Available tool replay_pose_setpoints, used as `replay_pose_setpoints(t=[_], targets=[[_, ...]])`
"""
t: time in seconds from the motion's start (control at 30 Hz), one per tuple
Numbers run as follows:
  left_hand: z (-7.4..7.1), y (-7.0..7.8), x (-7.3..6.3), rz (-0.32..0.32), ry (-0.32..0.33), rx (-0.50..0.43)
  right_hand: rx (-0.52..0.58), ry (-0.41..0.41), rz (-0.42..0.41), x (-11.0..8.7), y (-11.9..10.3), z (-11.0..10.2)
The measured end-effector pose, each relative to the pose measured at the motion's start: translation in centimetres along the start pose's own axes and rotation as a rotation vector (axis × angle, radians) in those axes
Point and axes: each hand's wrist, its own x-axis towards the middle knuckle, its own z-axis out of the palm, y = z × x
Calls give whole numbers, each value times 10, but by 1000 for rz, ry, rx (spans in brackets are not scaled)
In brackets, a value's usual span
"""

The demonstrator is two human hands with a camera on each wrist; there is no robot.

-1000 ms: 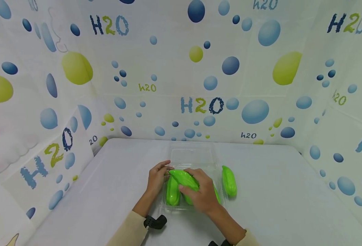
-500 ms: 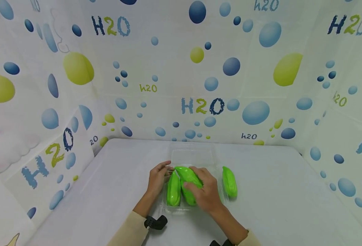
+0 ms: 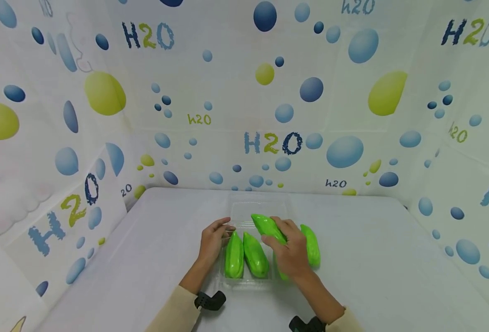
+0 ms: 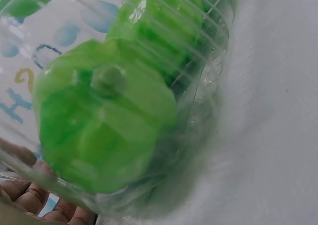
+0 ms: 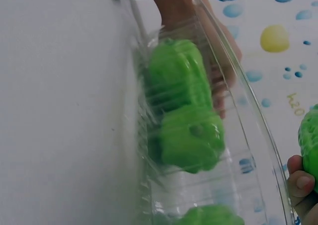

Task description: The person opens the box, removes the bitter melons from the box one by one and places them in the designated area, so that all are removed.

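Observation:
My right hand (image 3: 291, 252) grips a bright green, bumpy bitter melon (image 3: 267, 226), its pointed tip aimed up and left, above a clear plastic box (image 3: 248, 285). Inside the box one bitter melon (image 3: 234, 258) lies along the left wall and a second (image 3: 255, 259) beside it. A third (image 3: 283, 275) is mostly hidden beneath my right hand. My left hand (image 3: 212, 242) holds the box's left rim near the back, its curled fingers (image 4: 32, 197) showing by the wall in the left wrist view. The right wrist view shows the held melon (image 5: 309, 140) above the rim.
Outside the box, just right of it, another bitter melon (image 3: 312, 249) lies on the white-covered table (image 3: 365, 267). The box's clear lid (image 3: 259, 210) lies folded back behind it. A patterned curtain with bubbles (image 3: 228, 83) closes off the back and sides.
My right hand has carried the held bitter melon rightward and slightly back, uncovering the second melon in the box. My left hand has stayed at the rim.

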Motion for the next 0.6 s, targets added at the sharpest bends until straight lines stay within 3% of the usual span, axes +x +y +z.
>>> replay_pose_setpoints(t=[0.23,0.6], targets=[[0,-25,16,-2,15,-18,3,43,118,9,4,-15],[2,-28,17,15,32,-26,30,110,287,25,12,-47]])
